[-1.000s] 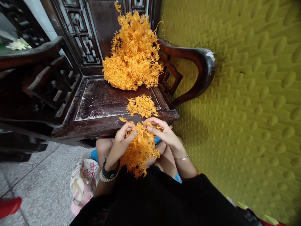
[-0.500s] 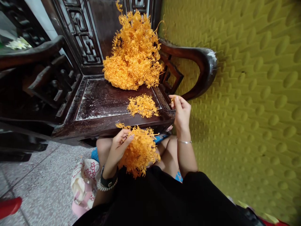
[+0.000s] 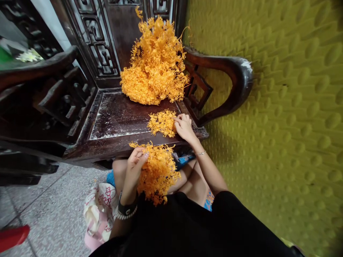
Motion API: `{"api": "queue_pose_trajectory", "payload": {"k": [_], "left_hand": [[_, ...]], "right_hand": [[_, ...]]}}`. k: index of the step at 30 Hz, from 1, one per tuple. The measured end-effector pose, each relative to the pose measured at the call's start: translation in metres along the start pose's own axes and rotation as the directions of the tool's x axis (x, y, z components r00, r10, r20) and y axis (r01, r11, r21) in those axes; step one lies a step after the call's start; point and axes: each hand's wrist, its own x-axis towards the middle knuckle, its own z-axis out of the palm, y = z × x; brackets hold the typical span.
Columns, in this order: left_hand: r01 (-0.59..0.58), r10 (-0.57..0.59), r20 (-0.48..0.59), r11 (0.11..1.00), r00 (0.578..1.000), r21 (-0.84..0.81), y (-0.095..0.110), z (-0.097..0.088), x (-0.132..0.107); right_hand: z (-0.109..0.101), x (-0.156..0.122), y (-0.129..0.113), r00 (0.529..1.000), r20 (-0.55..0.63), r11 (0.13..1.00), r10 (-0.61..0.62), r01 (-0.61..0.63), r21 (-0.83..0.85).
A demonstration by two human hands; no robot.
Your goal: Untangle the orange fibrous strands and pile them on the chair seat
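On my lap lies a bunch of orange, curly, branching strands [image 3: 158, 175]. The fingers of my left hand [image 3: 135, 162] are closed on its upper left side. My right hand [image 3: 184, 126] reaches to the seat, its fingers pinched together at the right edge of a small flat pile of the same orange strands [image 3: 162, 122]. Orange strands show at those fingertips, though the exact piece between them is hard to make out. Behind this pile a large heap of orange strands [image 3: 155, 67] rises against the chair's back.
The dark carved wooden chair [image 3: 112, 121] has a curved armrest [image 3: 238, 80] on the right, beside a yellow-green embossed wall [image 3: 281, 117]. A white and pink bag [image 3: 99, 210] lies on the speckled floor [image 3: 59, 214]. Something red [image 3: 13, 238] is at the lower left.
My right hand has moved left from beside the chair's edge, with a small orange piece in its fingers, to the small pile. My left hand keeps its hold on the lap bunch.
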Motion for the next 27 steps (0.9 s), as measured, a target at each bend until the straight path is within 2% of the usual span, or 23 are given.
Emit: {"api": "queue_pose_trajectory", "payload": {"k": [2,4,6,7,8,10,13,15,17,19,20,22,24,25,27], "left_hand": [[0.032,-0.034,-0.016,0.997,0.999,-0.067,-0.001,0.001,0.001],[0.071,-0.073,-0.009,0.989,0.997,-0.128,-0.003,0.002,0.001],[0.112,-0.114,0.001,0.978,0.994,-0.175,-0.004,0.003,0.002],[0.130,-0.132,0.002,0.971,0.991,-0.203,-0.005,0.003,0.003],[0.144,-0.148,0.002,0.962,0.989,-0.233,-0.005,0.004,0.003],[0.167,-0.170,0.013,0.943,0.985,-0.287,-0.007,0.006,0.004],[0.193,-0.179,0.074,0.926,0.981,-0.324,-0.008,0.011,0.005],[0.172,-0.149,0.099,0.941,0.984,-0.293,-0.010,0.014,0.003],[0.076,-0.062,0.079,0.980,0.995,-0.186,-0.011,0.015,0.000],[-0.087,0.087,0.046,0.996,0.995,0.012,-0.010,0.014,-0.003],[-0.185,0.182,0.034,0.973,0.983,0.137,-0.009,0.013,-0.005],[-0.372,0.374,0.068,0.853,0.925,0.367,-0.006,0.010,-0.007],[-0.498,0.480,0.171,0.720,0.860,0.483,-0.003,0.008,-0.006],[-0.533,0.493,0.222,0.682,0.841,0.502,-0.002,0.008,-0.005],[-0.552,0.460,0.309,0.645,0.833,0.528,-0.001,0.008,-0.002]], "right_hand": [[-0.002,-0.004,0.003,0.994,-0.110,0.998,-0.017,0.024,0.062],[-0.007,-0.011,0.001,0.967,-0.250,0.982,-0.040,0.084,0.168],[-0.014,-0.023,-0.008,0.932,-0.358,0.928,-0.058,0.183,0.325],[-0.018,-0.031,-0.015,0.926,-0.368,0.880,-0.080,0.239,0.411],[-0.022,-0.040,-0.023,0.932,-0.343,0.820,-0.119,0.287,0.496],[-0.029,-0.057,-0.042,0.948,-0.206,0.689,-0.241,0.316,0.652],[-0.034,-0.076,-0.068,0.931,-0.018,0.541,-0.364,0.227,0.810],[-0.035,-0.080,-0.078,0.934,0.050,0.497,-0.355,0.143,0.856],[-0.033,-0.080,-0.083,0.950,0.085,0.494,-0.301,0.079,0.866],[-0.032,-0.079,-0.083,0.964,0.093,0.510,-0.251,0.050,0.859],[-0.031,-0.078,-0.083,0.966,0.094,0.522,-0.239,0.046,0.852],[-0.030,-0.078,-0.082,0.969,0.096,0.548,-0.229,0.047,0.835],[-0.031,-0.079,-0.082,0.969,0.112,0.571,-0.218,0.033,0.820],[-0.032,-0.079,-0.082,0.970,0.127,0.580,-0.208,0.017,0.815],[-0.033,-0.080,-0.083,0.971,0.163,0.595,-0.175,-0.027,0.803]]}}
